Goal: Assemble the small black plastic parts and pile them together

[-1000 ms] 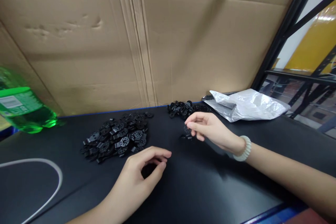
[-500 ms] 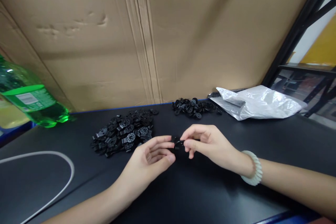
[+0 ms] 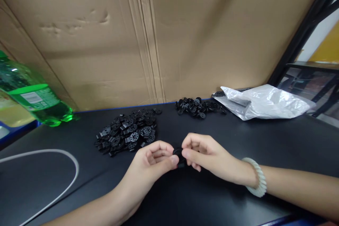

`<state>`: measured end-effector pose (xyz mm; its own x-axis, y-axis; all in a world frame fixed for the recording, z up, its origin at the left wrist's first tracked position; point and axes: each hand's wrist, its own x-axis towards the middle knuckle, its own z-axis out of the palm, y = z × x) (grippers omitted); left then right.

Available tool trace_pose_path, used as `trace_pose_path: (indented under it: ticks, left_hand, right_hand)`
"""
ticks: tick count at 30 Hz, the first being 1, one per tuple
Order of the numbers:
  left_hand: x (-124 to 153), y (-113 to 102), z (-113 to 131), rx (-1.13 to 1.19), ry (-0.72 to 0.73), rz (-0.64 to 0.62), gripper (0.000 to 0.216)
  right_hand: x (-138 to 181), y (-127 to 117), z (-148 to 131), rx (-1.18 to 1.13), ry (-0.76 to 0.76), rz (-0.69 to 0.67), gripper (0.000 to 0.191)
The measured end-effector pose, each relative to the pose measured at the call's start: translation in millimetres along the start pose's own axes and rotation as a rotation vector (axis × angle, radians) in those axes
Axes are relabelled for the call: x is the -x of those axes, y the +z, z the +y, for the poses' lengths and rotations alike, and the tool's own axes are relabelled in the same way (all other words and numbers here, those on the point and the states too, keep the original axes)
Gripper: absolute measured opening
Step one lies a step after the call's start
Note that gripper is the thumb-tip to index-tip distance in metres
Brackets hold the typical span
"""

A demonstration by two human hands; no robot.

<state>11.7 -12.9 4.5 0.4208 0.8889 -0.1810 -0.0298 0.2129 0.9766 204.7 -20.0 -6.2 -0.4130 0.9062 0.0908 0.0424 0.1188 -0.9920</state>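
Note:
Between my two hands, over the dark table, is a small round black plastic part (image 3: 178, 152). My left hand (image 3: 155, 160) pinches its left side with thumb and fingers. On the other side, my right hand (image 3: 205, 153) grips it at the right edge, fingers curled and a pale twisted bangle on the wrist. The fingertips cover much of the part. To the left behind my left hand lies a large heap of black plastic parts (image 3: 129, 130), discs with holes and clip-like ends. Farther back sits a smaller pile of black discs (image 3: 197, 106).
A green soda bottle (image 3: 34, 95) stands at the left edge. A white cable (image 3: 75, 164) loops over the table's left side. At the back right lies a silvery plastic bag (image 3: 275, 104). Cardboard (image 3: 212, 35) walls off the back; a black metal frame (image 3: 293, 42) rises at right.
My left thumb and fingers have closed onto the black part. Both hands have come closer together and a little lower. The view has shifted slightly.

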Motion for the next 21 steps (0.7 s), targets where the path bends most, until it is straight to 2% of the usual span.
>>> trace_pose_path:
  ticks: [3,9,21]
  left_hand:
    - [0.6,0.2,0.7,0.028,-0.026,0.03,0.019]
    - [0.8,0.2,1.5,0.091,-0.071,0.03,0.02]
    - [1.1,2.1,0.9,0.067,-0.072,0.006,0.019]
  right_hand:
    - [0.4,-0.7,-0.2,0.029,0.024,-0.084,0.021]
    - [3.2,1.1,-3.8,0.057,0.007,-0.103,0.022]
    - [3.9,5.0,-0.3,0.21,-0.073,-0.109,0.023]
